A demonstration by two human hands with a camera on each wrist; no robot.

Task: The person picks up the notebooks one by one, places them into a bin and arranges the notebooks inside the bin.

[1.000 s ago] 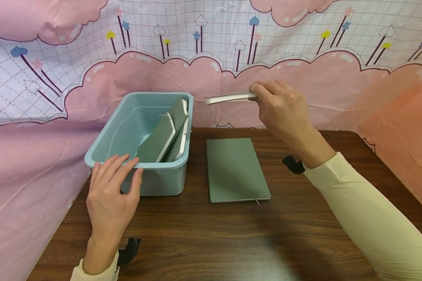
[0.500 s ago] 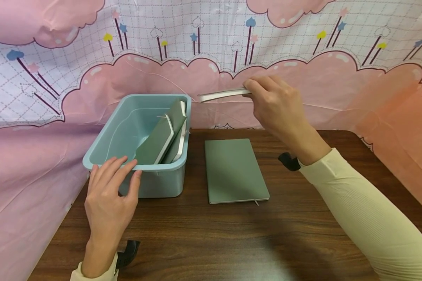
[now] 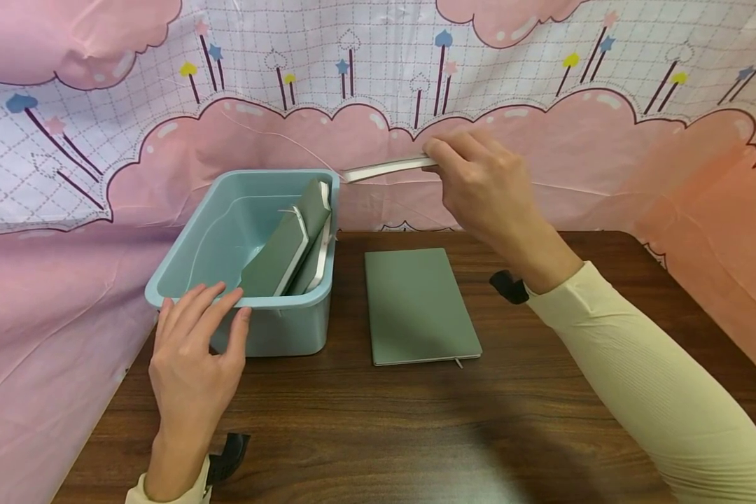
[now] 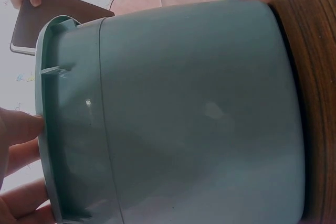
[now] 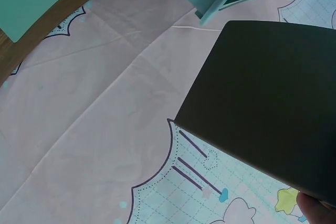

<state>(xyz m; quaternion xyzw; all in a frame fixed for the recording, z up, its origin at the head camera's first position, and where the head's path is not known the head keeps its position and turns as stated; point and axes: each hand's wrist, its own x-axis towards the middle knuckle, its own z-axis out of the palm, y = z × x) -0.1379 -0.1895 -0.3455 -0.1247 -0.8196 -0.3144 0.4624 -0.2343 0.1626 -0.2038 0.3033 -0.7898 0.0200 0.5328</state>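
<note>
My right hand [image 3: 481,189] pinches a notebook [image 3: 387,169] by one edge and holds it in the air, just right of the bin's far corner. Its pale page edge faces the head camera; its dark cover [image 5: 262,103] fills much of the right wrist view. A light blue plastic bin [image 3: 299,322] stands on the left of the table, with several green notebooks [image 3: 277,255] leaning against its right wall. My left hand [image 3: 195,364] rests at the near rim with relaxed fingers, the thumb [image 4: 23,125] touching the rim in the left wrist view.
Another green notebook [image 3: 418,308] lies flat on the brown wooden table [image 3: 353,427], right of the bin, its ribbon poking out at the near edge. A pink and white patterned cloth [image 3: 378,126] hangs behind the table and along its sides.
The right hand has moved a little to the left with the notebook, closer to the bin. The left hand stays at the bin's rim. The head view has shifted slightly.
</note>
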